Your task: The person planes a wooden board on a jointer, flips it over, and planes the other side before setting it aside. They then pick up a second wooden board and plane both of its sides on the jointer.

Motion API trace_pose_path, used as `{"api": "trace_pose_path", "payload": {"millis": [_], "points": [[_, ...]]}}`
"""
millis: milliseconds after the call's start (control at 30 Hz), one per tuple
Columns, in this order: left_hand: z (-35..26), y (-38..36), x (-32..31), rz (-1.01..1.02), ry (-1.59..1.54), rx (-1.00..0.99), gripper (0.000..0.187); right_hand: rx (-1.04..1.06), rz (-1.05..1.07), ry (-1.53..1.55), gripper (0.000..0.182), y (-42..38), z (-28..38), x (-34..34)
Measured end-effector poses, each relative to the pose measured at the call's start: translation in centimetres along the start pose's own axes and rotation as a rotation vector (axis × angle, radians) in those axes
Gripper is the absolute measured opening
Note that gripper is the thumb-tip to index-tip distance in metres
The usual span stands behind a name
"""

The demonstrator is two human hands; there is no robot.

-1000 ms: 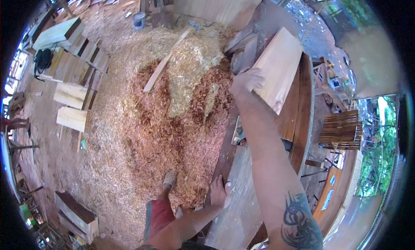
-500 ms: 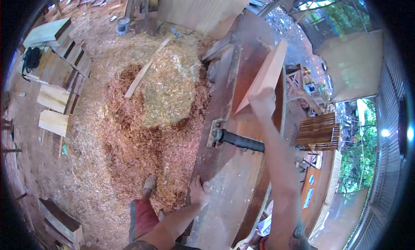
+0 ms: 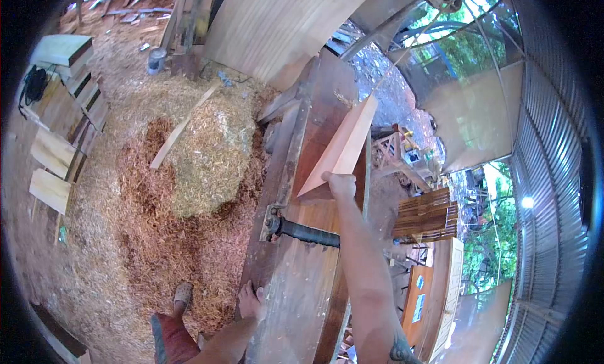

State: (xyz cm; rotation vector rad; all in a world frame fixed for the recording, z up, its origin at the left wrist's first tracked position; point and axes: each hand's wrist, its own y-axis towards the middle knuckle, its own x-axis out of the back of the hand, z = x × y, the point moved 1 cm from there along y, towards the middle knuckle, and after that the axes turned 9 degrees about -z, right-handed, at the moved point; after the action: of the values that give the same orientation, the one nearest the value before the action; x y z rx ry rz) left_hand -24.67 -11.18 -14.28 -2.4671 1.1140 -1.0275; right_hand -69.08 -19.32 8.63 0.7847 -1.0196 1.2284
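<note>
My right hand [image 3: 341, 185] is closed on the near end of a long, pale reddish wooden board [image 3: 343, 144], which lies tilted over the far part of the machine table [image 3: 296, 288]. A dark cylindrical bar [image 3: 308, 232] crosses the table just on the near side of that hand. My left hand [image 3: 250, 300] rests on the left edge of the table, closer to me, its fingers partly spread and holding nothing.
Wood shavings [image 3: 211, 156] cover the floor on the left, with a thin strip [image 3: 182, 126] on top. Stacked planks [image 3: 53, 150] stand farther left. A large panel [image 3: 277, 30] leans beyond. Slatted wood [image 3: 425, 214] is at the right.
The view has swung, so the whole scene sits farther left and mostly lower. My right hand still grips the board, and my left hand remains on the table edge.
</note>
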Motion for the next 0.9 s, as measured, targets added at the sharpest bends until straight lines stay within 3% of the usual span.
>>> {"api": "trace_pose_path", "payload": {"millis": [200, 433, 500, 567, 700, 767, 833, 900], "points": [[-0.3, -0.1, 0.3, -0.018, -0.017, -0.018, 0.075, 0.037, 0.023, 0.033, 0.1, -0.3, -0.4, 0.7], [0.0, 0.3, 0.1, -0.015, 0.006, -0.037, 0.073, 0.147, 0.13, -0.001, 0.068, -1.4, -2.4, 0.5], [-0.2, -0.1, 0.3, -0.018, 0.002, -0.049, 0.073, 0.156, 0.105, -0.014, 0.06, -5.0, -3.6, 2.5], [0.0, 0.3, -0.3, -0.046, -0.024, -0.057, 0.073, 0.146, 0.276, -0.016, 0.062, -8.7, -5.7, 4.8], [-0.2, 0.2, 1.6, 0.03, -0.124, -0.035, 0.075, 0.286, 0.063, -0.086, 0.074, -19.9, -13.8, 8.1], [1.6, 1.3, 2.1, 0.103, -0.209, -0.059, 0.077, 0.319, 0.119, -0.045, 0.077, -25.8, -20.3, 9.5], [2.2, 1.5, 7.5, 0.131, -0.162, 0.048, 0.079, 0.263, 0.201, -0.066, 0.079, -32.9, -26.1, 12.1], [6.5, 2.0, 9.7, -0.024, -0.191, -0.027, 0.079, 0.227, 0.233, -0.038, 0.066, -40.8, -32.6, 14.0]]}}
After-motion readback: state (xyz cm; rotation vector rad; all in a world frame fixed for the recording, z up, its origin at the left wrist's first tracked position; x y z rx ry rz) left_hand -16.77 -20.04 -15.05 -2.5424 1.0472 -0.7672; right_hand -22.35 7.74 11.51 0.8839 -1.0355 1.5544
